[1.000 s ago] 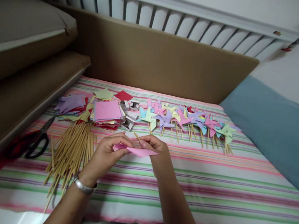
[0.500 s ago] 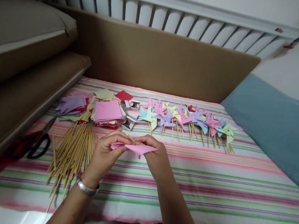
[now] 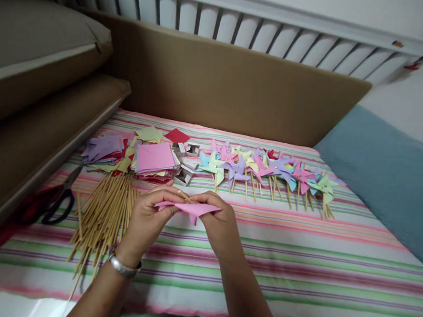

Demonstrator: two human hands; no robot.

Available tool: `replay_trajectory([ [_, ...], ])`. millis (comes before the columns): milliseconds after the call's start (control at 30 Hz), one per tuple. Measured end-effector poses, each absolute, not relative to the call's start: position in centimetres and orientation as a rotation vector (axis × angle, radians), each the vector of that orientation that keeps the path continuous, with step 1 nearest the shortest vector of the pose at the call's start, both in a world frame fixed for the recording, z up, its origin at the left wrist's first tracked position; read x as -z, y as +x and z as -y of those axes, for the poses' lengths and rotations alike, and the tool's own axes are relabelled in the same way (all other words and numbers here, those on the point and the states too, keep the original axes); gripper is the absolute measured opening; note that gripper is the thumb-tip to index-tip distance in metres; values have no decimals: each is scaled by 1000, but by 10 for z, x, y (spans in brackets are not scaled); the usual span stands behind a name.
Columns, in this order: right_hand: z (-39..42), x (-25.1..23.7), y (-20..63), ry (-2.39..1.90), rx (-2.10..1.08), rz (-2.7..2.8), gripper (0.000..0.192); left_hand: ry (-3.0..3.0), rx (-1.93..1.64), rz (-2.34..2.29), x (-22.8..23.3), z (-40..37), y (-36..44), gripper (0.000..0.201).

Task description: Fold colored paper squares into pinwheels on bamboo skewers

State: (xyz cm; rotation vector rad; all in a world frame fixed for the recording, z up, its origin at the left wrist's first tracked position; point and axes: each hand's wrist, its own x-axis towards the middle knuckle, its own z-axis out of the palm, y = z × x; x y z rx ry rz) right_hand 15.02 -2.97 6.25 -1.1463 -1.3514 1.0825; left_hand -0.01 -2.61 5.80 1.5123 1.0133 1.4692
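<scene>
While both hands pinch it above the striped bedsheet [image 3: 298,261], the folded pink paper piece [image 3: 193,209] spans left hand [image 3: 149,217] and right hand [image 3: 218,222]. Beyond lie thin wooden sticks [image 3: 102,213], stacked coloured paper squares [image 3: 153,158] and finished paper pinwheels [image 3: 268,169].
</scene>
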Motion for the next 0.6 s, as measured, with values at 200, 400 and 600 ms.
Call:
replay_trajectory([
  [200, 29, -60, 150, -1142, -1039, 1353, 20, 1478, -1470, -992, -57, 25, 0, 5],
  [400, 29, -59, 149, -1126, -997, 1367, 21, 1532, -1471, -967, -54, 22, -1, 8],
  [600, 29, -60, 149, -1135, -962, 1382, 23, 1550, -1456, -966, -54, 23, -2, 9],
])
